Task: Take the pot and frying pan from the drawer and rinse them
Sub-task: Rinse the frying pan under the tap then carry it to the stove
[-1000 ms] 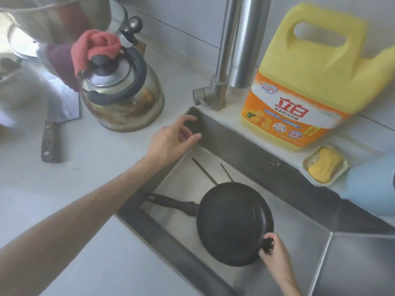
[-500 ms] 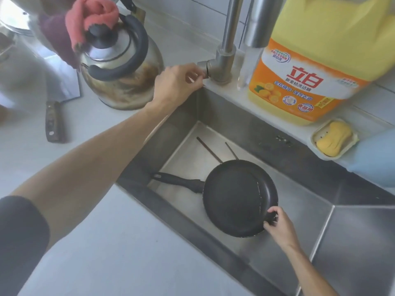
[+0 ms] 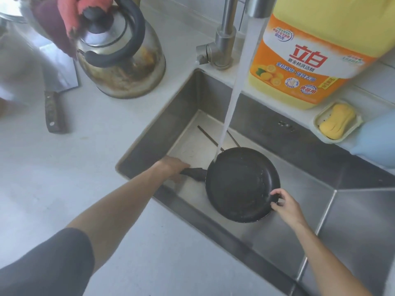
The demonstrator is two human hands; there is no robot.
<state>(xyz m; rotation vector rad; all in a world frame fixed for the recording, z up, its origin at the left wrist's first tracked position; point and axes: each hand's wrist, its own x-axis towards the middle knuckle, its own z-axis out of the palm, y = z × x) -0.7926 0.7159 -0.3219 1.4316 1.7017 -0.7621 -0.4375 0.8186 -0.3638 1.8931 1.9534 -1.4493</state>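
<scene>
We have the frying pan (image 3: 242, 184) down in the sink (image 3: 299, 242), its far rim under the stream of water (image 3: 237, 82) from the tap (image 3: 224, 39). Our left hand (image 3: 174, 168) is wrapped around the black handle (image 3: 194, 173); our right hand (image 3: 285, 205) pinches the near rim with thumb and fingers. The pan looks stiff and fairly light, but we judge it slippery once wet, so the handle is the sure hold and the rim only steadies it. The pot is nowhere we can pick out for certain. The left fingers are hidden under the handle, and two dark sticks (image 3: 210, 137) run partly behind the pan.
</scene>
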